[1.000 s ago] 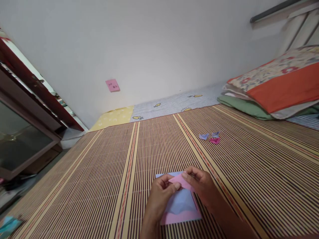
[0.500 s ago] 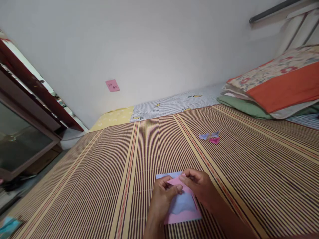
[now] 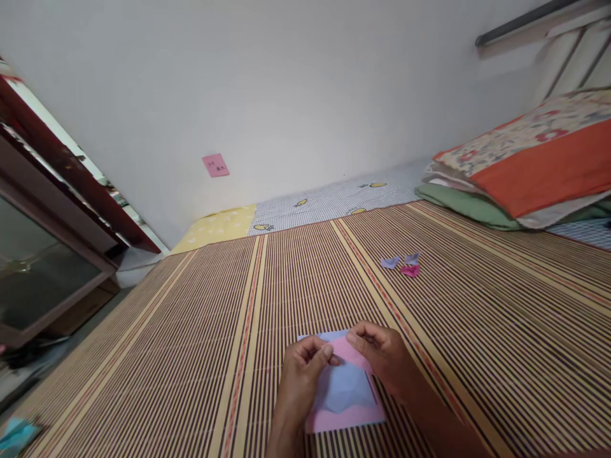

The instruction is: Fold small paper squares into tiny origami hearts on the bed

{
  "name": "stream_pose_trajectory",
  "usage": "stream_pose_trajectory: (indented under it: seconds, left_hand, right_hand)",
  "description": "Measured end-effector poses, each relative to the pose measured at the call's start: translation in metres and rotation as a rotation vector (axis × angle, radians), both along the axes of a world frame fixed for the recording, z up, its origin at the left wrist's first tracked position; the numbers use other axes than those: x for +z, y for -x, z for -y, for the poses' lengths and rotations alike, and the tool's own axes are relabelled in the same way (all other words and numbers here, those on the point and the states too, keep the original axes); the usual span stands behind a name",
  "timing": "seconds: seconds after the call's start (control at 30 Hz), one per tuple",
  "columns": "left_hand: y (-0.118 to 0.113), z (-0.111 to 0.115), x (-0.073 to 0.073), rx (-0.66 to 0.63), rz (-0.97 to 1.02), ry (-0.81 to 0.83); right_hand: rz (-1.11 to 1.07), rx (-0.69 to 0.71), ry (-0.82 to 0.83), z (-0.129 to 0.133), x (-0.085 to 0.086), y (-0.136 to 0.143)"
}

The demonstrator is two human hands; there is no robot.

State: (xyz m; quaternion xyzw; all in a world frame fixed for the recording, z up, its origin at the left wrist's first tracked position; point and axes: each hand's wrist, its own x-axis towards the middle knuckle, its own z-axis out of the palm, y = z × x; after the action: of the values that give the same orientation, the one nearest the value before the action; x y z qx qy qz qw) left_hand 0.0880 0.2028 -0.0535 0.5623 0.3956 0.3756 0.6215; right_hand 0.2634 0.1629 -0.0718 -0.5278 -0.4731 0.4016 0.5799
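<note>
My left hand pinches the left end of a folded pink paper between thumb and fingers. At its right end, my right hand grips the same paper, thumb against fingertips. Beneath both hands lies a pad of pink and pale blue paper sheets, with a creased blue sheet on top. My fingers cover part of the pink paper, so its whole shape is hidden.
Three small folded papers, two lilac and one magenta, lie on the striped bamboo mat. Folded bedding is stacked at right. A turquoise item sits at lower left. A pink note sticks to the wall.
My left hand has shifted slightly left, its thumb now at the left end of the pink paper. My right hand keeps its hold with little movement.
</note>
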Motion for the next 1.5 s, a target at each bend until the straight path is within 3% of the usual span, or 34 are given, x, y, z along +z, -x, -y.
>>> stream_pose_trajectory:
  seconds: [0.17,0.37,0.5,0.67,0.8,1.03,1.33,1.5]
  left_hand:
    - [0.003,0.0,0.003,-0.039,-0.031,-0.021]
    - [0.003,-0.004,0.006,0.005,0.025,0.036]
    - [0.007,-0.01,0.027,0.052,0.03,-0.003]
    - [0.008,-0.028,0.052,0.161,0.064,-0.094]
    - [-0.007,-0.039,0.047,0.207,0.074,-0.097]
    - [-0.029,-0.046,0.029,0.138,0.014,-0.109]
    - [-0.017,-0.036,0.023,0.068,-0.012,-0.093]
    - [-0.017,-0.032,0.023,0.068,0.06,-0.052]
  right_hand:
    - [0.008,0.001,0.009,-0.001,0.003,-0.003]
    - [0.052,0.084,-0.037,-0.008,0.025,0.014]
    - [0.056,0.121,-0.065,-0.021,0.046,0.022]
    - [-0.008,0.069,-0.094,-0.04,0.064,0.014]
    - [-0.037,0.018,-0.093,-0.049,0.057,0.005]
    - [-0.069,0.039,-0.021,-0.055,0.028,0.002]
    - [0.03,0.037,-0.063,-0.049,0.033,0.01]
    - [-0.201,0.024,-0.004,-0.049,0.032,-0.003]
